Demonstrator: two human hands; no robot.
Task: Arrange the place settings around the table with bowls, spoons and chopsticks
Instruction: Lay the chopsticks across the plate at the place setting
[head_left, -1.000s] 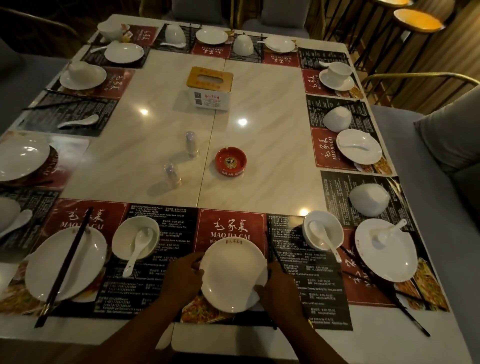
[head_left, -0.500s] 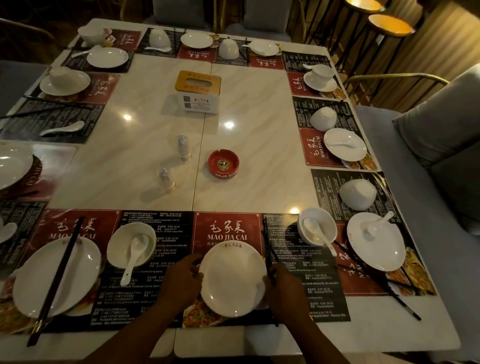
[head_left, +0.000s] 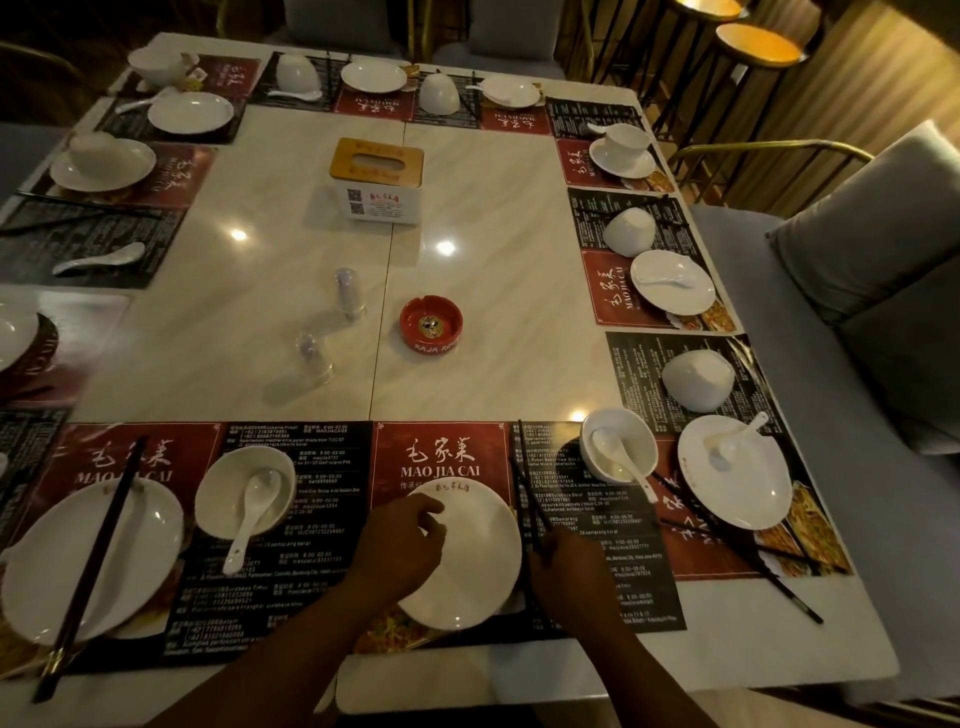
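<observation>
- At six o'clock on the pale marble counter (head_left: 493, 291), the round white ceramic plate (head_left: 467, 561) is sitting on its red and black paper placemat (head_left: 441, 457).
- Left hand (head_left: 402, 551) is now lying over the plate's nine o'clock rim with loosely curled fingers, where a moment ago it was cupping the edge.
- Right hand (head_left: 569, 566) is closing on the black chopsticks (head_left: 525, 493) at the plate's three o'clock side.
- Judging by that shift, the plate seems placed, and straightening the chopsticks is likely next.
</observation>
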